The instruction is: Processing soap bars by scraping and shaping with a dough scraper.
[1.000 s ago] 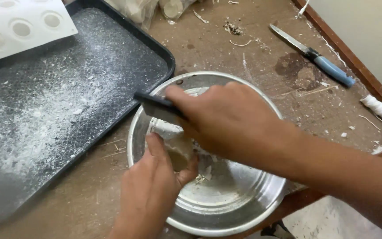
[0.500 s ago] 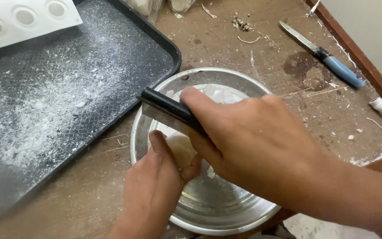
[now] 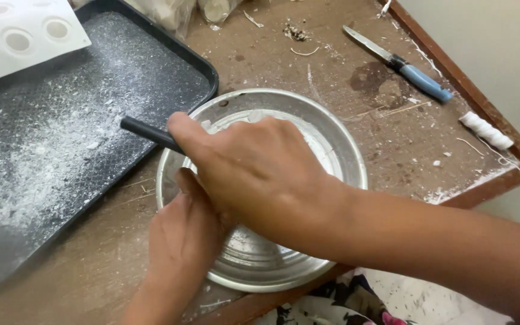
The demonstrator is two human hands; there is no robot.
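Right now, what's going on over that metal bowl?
A person works with both hands over a round metal pan on a worn wooden table. The right hand grips a dark-handled tool, its working end hidden under the hand. The left hand reaches in beneath it; what it holds is hidden. A black tray dusted with white powder lies beside the pan, with a white mould on its far corner. A blue-handled knife lies apart.
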